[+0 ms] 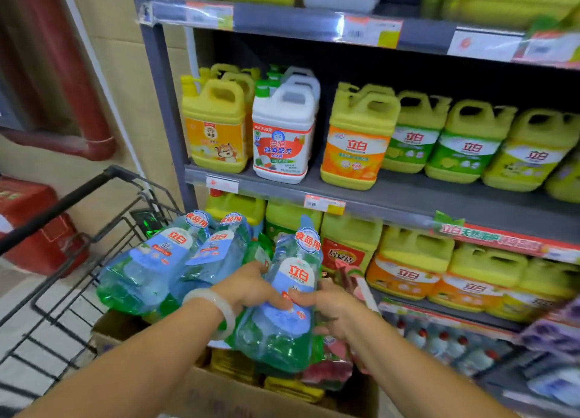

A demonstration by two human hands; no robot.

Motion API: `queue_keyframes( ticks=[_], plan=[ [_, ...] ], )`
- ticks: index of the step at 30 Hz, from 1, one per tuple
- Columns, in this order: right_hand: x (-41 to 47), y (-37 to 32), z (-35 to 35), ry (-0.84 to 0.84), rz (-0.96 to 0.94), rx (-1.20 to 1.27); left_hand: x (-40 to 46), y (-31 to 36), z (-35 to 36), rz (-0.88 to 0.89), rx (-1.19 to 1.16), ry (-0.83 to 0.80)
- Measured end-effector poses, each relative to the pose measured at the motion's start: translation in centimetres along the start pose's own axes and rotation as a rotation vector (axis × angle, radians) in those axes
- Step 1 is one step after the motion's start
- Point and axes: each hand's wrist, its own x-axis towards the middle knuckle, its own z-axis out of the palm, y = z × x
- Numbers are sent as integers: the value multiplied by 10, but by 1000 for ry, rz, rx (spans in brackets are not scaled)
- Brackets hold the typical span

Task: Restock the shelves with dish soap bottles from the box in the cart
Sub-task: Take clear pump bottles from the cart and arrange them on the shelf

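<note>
A shopper's two hands close on a green refill pack (288, 295) of dish soap above the box (251, 395) in the cart (72, 216), with the shelves (392, 194) of yellow jugs (357, 141) rising just beyond the box; the likeliest slip, judging from the soft, liquid-filled look of the pack, is that it sags or slides out of a grip taken at mid-body only, dropping back onto the goods in the box or onto the floor beside it; a second risk lies with two more packs (163, 260) resting on the left arm above the box's far left corner, which could roll off toward the cart rim if that arm lifts or tilts; the jugs on the shelf level with the box stand tightly packed, so a pack pushed in there may jam or knock one forward; no open gap shows from here. The left hand (251, 289), a pale bangle (216, 311) at its wrist, curls over the pack's left flank above the box, fingers wrapped across the label; the right hand (329, 304) meets it from the shelf side of the box, thumb pressed on the front and fingers curled behind, out of sight; both grips look firm, neither hand spread.
</note>
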Motion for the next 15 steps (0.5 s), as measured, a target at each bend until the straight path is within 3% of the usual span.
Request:
queue_keyframes(
  ticks=[7,15],
  plan=[
    [-49,-13,-53,90,-302,114,-11,44,41,154,-106,-63],
    [-141,11,-204,261,-536,115,-48,129,187,421,-169,-217]
  ],
)
